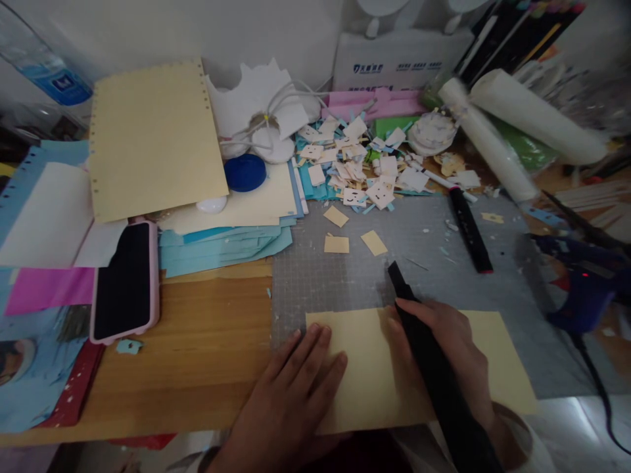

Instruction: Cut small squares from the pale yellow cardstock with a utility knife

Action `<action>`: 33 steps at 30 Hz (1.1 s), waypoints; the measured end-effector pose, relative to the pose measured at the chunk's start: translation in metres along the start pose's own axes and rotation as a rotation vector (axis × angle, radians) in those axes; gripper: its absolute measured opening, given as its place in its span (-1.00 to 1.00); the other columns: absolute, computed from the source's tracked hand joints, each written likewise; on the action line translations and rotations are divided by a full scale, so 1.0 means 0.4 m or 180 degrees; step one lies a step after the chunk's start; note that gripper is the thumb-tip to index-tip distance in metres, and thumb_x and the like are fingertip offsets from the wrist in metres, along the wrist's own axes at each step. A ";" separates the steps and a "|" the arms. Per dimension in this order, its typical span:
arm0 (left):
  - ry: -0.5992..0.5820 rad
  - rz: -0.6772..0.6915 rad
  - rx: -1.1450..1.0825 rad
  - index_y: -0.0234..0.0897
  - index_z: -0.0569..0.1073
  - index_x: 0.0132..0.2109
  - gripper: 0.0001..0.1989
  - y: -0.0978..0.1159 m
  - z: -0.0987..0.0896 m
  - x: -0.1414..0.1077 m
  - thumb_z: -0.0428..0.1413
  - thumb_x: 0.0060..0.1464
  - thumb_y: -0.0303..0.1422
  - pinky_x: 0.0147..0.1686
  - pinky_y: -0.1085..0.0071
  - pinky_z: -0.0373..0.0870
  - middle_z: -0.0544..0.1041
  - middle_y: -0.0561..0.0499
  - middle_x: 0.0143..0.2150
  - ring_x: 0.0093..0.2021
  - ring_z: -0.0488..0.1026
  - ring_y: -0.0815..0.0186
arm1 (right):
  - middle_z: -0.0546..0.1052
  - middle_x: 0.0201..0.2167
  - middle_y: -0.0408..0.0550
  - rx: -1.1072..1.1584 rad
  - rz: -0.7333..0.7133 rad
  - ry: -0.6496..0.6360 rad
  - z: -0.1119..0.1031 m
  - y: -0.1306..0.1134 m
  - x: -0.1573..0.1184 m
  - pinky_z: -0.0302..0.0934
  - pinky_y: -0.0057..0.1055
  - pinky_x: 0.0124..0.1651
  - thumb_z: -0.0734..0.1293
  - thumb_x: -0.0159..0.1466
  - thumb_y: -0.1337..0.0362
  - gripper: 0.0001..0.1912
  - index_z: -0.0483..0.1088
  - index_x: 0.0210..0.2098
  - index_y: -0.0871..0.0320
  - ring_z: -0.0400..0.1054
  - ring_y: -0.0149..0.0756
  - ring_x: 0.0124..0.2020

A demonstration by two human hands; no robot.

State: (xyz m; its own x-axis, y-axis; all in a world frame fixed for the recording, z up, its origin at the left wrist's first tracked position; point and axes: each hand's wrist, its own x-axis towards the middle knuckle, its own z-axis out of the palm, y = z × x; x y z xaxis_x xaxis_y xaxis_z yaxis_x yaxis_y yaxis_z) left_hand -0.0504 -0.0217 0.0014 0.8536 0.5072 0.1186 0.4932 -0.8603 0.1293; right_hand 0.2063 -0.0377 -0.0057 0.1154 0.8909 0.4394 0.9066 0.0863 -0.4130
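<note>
Phone [125,282] left of mat [305,289], sheet [369,368] on mat, marker [470,230] behind sheet

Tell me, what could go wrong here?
If the black tool in the right hand is sharp, it might slip toward the left hand, flat on the yellow paper. The blue glue gun shows a red light, so it may be hot to touch.

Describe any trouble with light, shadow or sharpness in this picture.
Head view: dim overall; a soft shadow falls on the cream sheet beside the right hand; in the same head view, bright glare marks the shiny surface at lower right; the small print on the white panel at the back is too soft to read.
</note>
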 end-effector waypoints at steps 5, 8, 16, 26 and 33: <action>0.0009 -0.0001 -0.0034 -0.32 0.26 0.36 -0.13 -0.001 -0.004 -0.002 0.19 0.10 0.16 0.41 0.06 -0.13 0.16 -0.31 0.43 0.50 -0.13 -0.04 | 0.55 -0.24 -0.10 0.0103 -0.0037 -0.0016 0.001 0.005 -0.003 0.25 -0.20 0.01 0.34 0.37 0.22 -0.78 0.43 0.01 0.05 0.45 -0.17 -0.21; -0.0001 0.0000 -0.0020 -0.32 0.26 0.36 -0.15 -0.001 -0.004 -0.002 0.18 0.12 0.15 0.40 0.06 -0.12 0.16 -0.31 0.43 0.50 -0.13 -0.04 | 0.55 -0.23 -0.08 0.0169 -0.0075 0.0030 0.001 0.006 -0.003 0.25 -0.21 0.00 0.36 0.35 0.25 -0.74 0.42 0.03 0.06 0.45 -0.18 -0.21; -0.0017 -0.0044 -0.0028 -0.31 0.27 0.35 -0.10 0.000 0.001 0.002 0.25 0.04 0.15 0.40 0.06 -0.11 0.17 -0.32 0.43 0.50 -0.13 -0.04 | 0.56 -0.22 -0.09 0.0100 -0.0001 -0.0072 -0.003 0.004 -0.003 0.28 -0.17 0.00 0.34 0.37 0.24 -0.78 0.43 0.01 0.04 0.46 -0.15 -0.18; -0.0004 -0.0073 -0.0115 -0.32 0.26 0.35 -0.12 0.002 -0.006 -0.003 0.31 0.02 0.03 0.42 0.08 -0.16 0.15 -0.32 0.43 0.49 -0.09 -0.03 | 0.56 -0.23 -0.07 0.0104 -0.0127 -0.0022 0.003 0.006 0.000 0.25 -0.18 0.03 0.35 0.36 0.24 -0.77 0.43 0.01 0.09 0.46 -0.16 -0.19; 0.0021 -0.0059 -0.0103 -0.34 0.27 0.34 -0.16 -0.001 -0.010 -0.003 0.28 0.06 0.03 0.39 0.08 0.02 0.17 -0.31 0.43 0.48 -0.05 -0.03 | 0.56 -0.21 -0.07 0.0224 0.0033 -0.0080 0.001 0.006 -0.002 0.24 -0.19 0.05 0.34 0.36 0.28 -0.75 0.42 0.03 0.06 0.45 -0.16 -0.17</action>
State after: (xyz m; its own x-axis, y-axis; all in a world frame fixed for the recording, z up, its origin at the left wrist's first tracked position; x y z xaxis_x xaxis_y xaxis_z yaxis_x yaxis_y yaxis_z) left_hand -0.0522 -0.0218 0.0051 0.8431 0.5236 0.1224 0.5032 -0.8486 0.1634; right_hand 0.2083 -0.0383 -0.0073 0.1136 0.9027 0.4150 0.8746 0.1072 -0.4728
